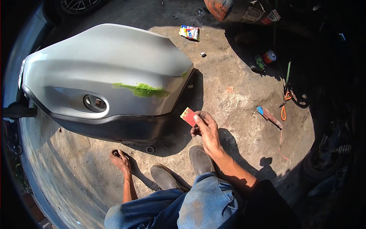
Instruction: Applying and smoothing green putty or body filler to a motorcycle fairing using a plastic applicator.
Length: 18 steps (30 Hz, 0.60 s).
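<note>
- Standing nearest the body, two dark shoes point(201, 159) rest on the concrete ground point(236, 97), short of the bumper's lower edge.
- The left hand point(121, 162) is low over the ground, left of the shoes, with its fingers partly curled; I cannot tell whether it holds anything.
- The right hand point(206, 128) pinches a flat red spreader point(189, 117) between thumb and fingers, beyond the right shoe and off the bumper's lower right corner. Yellow-green residue marks the spreader's far edge, which points away from the palm.
- Across a gap from that edge is the green patch point(146, 91) on the silver bumper point(114, 45): it lies away and to the left of the right hand, the nearer of the two. Its long axis runs roughly left to right, with its right end toward the bumper's right edge and closest to the spreader.
- Slightly farther, a smaller green mark point(184, 74) sits right by that right edge, apart from the main patch.
</note>
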Tool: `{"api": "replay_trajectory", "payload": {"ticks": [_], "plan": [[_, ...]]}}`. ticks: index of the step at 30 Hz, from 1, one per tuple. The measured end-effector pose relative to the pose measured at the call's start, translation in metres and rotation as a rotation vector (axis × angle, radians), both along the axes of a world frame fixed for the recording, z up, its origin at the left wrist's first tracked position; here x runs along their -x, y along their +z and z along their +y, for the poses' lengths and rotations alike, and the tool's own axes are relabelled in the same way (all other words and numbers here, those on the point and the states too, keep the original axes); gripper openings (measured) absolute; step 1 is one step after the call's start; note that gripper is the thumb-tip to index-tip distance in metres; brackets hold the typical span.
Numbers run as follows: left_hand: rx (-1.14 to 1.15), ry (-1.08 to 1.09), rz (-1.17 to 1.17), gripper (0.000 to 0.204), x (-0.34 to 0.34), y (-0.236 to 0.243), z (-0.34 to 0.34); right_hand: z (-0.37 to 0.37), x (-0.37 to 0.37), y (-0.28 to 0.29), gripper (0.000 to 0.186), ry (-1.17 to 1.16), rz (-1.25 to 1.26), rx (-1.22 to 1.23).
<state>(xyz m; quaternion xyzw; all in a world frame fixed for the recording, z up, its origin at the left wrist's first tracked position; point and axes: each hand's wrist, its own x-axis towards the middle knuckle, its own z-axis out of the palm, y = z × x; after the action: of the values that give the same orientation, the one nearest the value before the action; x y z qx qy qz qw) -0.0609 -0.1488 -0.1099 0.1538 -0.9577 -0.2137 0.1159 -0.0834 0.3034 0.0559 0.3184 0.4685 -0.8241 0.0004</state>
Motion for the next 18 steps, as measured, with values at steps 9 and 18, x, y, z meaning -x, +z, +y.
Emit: {"api": "replay_trajectory", "payload": {"ticks": [9,18], "plan": [[-0.075,0.025,-0.031,0.045,-0.001,0.001,-0.006,-0.01,0.064,0.004,0.02,0.108,0.203,-0.204],[-0.208,0.0,-0.136,0.049,0.004,0.011,-0.019,-0.044,0.1,0.009,0.019,0.153,0.272,-0.233]]}}
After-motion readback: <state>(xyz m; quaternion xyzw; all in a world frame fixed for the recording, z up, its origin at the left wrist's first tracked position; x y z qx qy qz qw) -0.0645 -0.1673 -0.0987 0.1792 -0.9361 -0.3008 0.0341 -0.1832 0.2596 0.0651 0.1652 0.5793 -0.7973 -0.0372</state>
